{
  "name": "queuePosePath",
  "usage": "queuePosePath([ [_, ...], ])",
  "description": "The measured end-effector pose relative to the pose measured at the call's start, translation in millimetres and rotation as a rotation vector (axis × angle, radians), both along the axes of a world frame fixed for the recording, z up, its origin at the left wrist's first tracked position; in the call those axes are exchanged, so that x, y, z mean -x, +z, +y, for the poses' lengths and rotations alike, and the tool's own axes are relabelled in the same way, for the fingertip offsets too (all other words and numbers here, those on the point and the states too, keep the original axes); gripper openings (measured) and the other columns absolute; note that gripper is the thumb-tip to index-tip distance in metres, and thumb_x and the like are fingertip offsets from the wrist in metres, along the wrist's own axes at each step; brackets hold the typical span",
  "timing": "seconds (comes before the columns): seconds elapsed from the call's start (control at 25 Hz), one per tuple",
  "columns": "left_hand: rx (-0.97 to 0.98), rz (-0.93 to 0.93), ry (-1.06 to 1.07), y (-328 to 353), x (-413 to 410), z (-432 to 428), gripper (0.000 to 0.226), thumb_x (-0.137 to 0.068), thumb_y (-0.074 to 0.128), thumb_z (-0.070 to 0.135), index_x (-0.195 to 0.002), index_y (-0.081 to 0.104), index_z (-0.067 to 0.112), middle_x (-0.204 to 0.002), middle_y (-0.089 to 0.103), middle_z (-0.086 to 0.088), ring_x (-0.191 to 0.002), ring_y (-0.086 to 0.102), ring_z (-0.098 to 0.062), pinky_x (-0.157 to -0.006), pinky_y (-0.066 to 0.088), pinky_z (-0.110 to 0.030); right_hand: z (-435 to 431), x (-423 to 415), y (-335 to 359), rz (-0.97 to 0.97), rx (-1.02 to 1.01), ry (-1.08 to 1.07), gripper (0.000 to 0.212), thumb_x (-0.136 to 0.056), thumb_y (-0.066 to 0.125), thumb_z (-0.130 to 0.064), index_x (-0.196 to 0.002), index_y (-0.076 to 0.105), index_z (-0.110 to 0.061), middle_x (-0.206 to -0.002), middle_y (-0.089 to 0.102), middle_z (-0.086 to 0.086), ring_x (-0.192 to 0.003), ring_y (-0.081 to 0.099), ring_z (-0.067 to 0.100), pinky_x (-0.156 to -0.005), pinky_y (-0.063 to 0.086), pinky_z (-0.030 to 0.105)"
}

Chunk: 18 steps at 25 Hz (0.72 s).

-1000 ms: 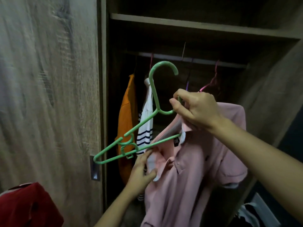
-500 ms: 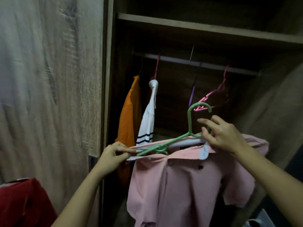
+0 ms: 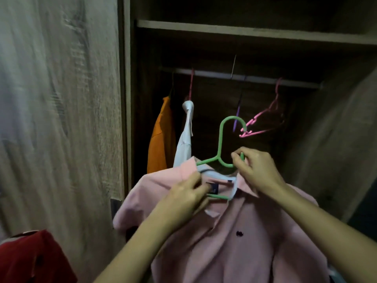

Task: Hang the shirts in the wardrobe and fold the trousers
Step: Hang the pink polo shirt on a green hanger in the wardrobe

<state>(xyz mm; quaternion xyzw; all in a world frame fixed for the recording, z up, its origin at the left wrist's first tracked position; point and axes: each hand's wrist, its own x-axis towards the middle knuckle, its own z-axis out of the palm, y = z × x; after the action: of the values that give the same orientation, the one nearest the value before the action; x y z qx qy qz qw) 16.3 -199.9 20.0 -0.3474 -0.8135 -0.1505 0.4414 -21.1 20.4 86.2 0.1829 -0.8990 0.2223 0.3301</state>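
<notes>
in front of the open wardrobe (image 3: pixel 126 99) we've got the pink polo shirt (image 3: pixel 234 252) draped on the green hanger (image 3: pixel 220 139), w/ our right hand (image 3: pixel 259 172) gripping the hanger's neck & our left hand (image 3: pixel 183 199) pinching the collar.

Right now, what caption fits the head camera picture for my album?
Left hand and right hand fit a pink shirt on a green hanger at the wardrobe.
</notes>
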Motion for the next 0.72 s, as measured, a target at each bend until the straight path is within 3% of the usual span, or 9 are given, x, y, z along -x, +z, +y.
queuePosePath([
  [0.04, 0.062, 0.037, 0.001, 3, 2, -3, 0.027, -0.091, 0.044, 0.032, -0.101, 0.062, 0.015, -0.088, 0.062, -0.006, -0.072, 0.061, -0.022, -0.065, 0.039, -0.024, 4, 0, 2, 0.025, 0.030, 0.019, 0.031, -0.088, 0.049, -0.038, -0.078, 0.065, -0.014, -0.063, 0.054, -0.007, -0.063, 0.053, 0.013, -0.059, 0.037, 0.028],
  [0.2, -0.197, -0.093, 0.183, 30, 17, -44, 0.050, -0.089, 0.039, 0.056, -0.121, 0.052, 0.020, -0.110, 0.062, -0.007, -0.095, 0.058, -0.026, -0.078, 0.046, -0.038, 21, -2, 13, 0.177, 0.127, 0.056, 0.041, -0.088, 0.046, -0.041, -0.065, 0.059, -0.010, -0.058, 0.050, -0.005, -0.060, 0.047, 0.012, -0.056, 0.034, 0.028],
  [0.32, -0.008, -0.233, 0.236, 38, 25, -49, 0.059, -0.082, 0.025, 0.074, -0.091, 0.056, 0.025, -0.080, 0.063, 0.002, -0.077, 0.062, -0.028, -0.061, 0.048, -0.037, 15, -1, 20, 0.232, 0.133, 0.096, 0.041, -0.089, 0.049, -0.040, -0.061, 0.056, -0.011, -0.057, 0.046, -0.006, -0.058, 0.043, 0.011, -0.056, 0.031, 0.025],
  [0.4, 0.018, -0.266, 0.204, 41, 27, -51, 0.051, -0.079, 0.024, 0.077, -0.068, 0.037, 0.029, -0.060, 0.046, 0.007, -0.065, 0.058, -0.027, -0.053, 0.041, -0.035, 11, 0, 21, 0.227, 0.083, 0.084, 0.039, -0.089, 0.048, -0.044, -0.062, 0.053, -0.017, -0.059, 0.045, -0.008, -0.058, 0.042, 0.009, -0.057, 0.033, 0.026],
  [0.52, -0.052, -0.261, 0.108, 47, 28, -60, 0.045, -0.080, 0.035, 0.070, -0.062, 0.026, 0.030, -0.050, 0.034, 0.008, -0.050, 0.042, -0.017, -0.049, 0.034, -0.033, 17, 0, 22, 0.209, -0.009, 0.014, 0.042, -0.087, 0.042, -0.054, -0.069, 0.056, -0.018, -0.068, 0.048, -0.009, -0.063, 0.046, 0.011, -0.058, 0.035, 0.029],
  [0.64, -0.129, -0.259, 0.112, 54, 25, -72, 0.049, -0.078, 0.041, 0.066, -0.062, 0.038, 0.020, -0.048, 0.038, 0.005, -0.046, 0.040, -0.009, -0.048, 0.032, -0.034, 30, -6, 20, 0.194, -0.048, 0.007, 0.045, -0.086, 0.036, -0.058, -0.085, 0.061, -0.020, -0.078, 0.056, -0.008, -0.070, 0.054, 0.013, -0.061, 0.039, 0.029],
  [0.72, -0.173, -0.251, 0.129, 61, 22, -84, 0.050, -0.075, 0.044, 0.065, -0.061, 0.042, 0.017, -0.047, 0.038, 0.003, -0.044, 0.040, -0.007, -0.046, 0.033, -0.032, 50, -7, 11, 0.102, 0.015, 0.021, 0.057, -0.083, 0.030, -0.069, -0.106, 0.057, -0.024, -0.085, 0.062, -0.012, -0.074, 0.059, 0.005, -0.064, 0.043, 0.027],
])
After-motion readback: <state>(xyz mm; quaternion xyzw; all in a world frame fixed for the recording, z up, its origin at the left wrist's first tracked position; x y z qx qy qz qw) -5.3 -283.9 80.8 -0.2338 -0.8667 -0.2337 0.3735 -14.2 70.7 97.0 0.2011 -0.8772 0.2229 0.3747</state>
